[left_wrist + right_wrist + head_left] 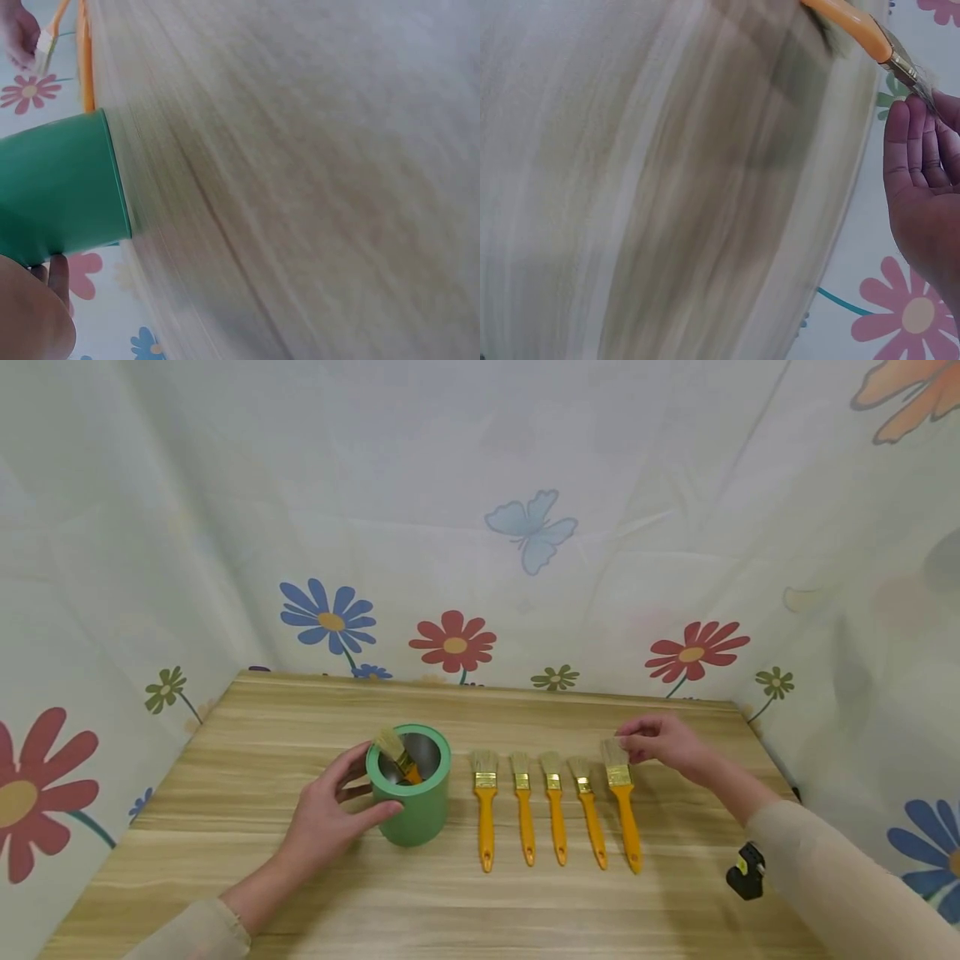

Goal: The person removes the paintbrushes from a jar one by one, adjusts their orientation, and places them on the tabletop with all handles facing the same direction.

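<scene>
My left hand (pixel 326 814) grips the side of a green can (pixel 414 814), its thumb at the front and its fingers behind. Inside the can leans a paintbrush (pixel 397 753), bristles up above the rim. With its fingertips, my right hand (pixel 663 745) pinches the bristles of the rightmost paintbrush (pixel 626 822), whose orange handle points toward me. In the right wrist view this brush (pixel 859 30) is tilted and raised off the table at the bristle end. To its left lie several more orange-handled paintbrushes (pixel 557 818) in a row, bristles away from me.
The wood-grain table (pixel 420 910) ends at a white curtain (pixel 420 510) printed with flowers and a butterfly. A small black object (pixel 746 870) with a yellow mark shows beside the right sleeve (pixel 825 860).
</scene>
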Available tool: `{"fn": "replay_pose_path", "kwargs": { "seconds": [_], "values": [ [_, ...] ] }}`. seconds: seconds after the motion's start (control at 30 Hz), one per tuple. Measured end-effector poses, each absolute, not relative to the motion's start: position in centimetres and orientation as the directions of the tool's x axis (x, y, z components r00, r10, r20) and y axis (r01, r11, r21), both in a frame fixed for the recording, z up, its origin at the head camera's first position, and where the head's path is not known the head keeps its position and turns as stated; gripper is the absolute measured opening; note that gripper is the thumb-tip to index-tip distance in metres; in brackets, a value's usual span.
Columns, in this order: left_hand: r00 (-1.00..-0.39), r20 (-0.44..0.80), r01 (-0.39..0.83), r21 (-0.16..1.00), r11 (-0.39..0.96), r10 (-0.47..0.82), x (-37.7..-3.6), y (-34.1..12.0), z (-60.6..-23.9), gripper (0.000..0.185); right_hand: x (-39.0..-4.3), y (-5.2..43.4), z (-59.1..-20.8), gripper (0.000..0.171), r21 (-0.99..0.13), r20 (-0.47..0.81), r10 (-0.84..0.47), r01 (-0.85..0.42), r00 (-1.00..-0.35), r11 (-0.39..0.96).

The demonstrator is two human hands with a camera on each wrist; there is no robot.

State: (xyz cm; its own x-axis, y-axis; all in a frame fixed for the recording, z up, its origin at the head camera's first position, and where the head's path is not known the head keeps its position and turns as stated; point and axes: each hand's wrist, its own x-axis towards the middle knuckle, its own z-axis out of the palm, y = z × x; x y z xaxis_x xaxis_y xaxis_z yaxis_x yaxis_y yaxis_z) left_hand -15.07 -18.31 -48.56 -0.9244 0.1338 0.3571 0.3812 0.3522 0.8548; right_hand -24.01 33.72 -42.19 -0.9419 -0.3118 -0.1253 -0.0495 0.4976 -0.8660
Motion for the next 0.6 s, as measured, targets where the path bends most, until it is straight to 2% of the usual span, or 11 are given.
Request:
{"fn": "replay_pose_path", "kwargs": {
  "seconds": [0.2,0.6],
  "values": [
    [-0.925,0.356,0.379,0.854,0.355,0.132,-15.1,-18.4,-48.7,0.083,-24.4,33.1,-43.4,0.027,-0.842,-0.141,-0.287,-0.038,-0.947,0.538],
    [-0.921,0.364,0.388,0.850,0.355,0.135,-15.0,-18.4,-48.6,0.083,-25.1,32.8,-45.7,0.021,-0.780,-0.080,-0.282,-0.117,-0.956,0.615]
  ]
}}
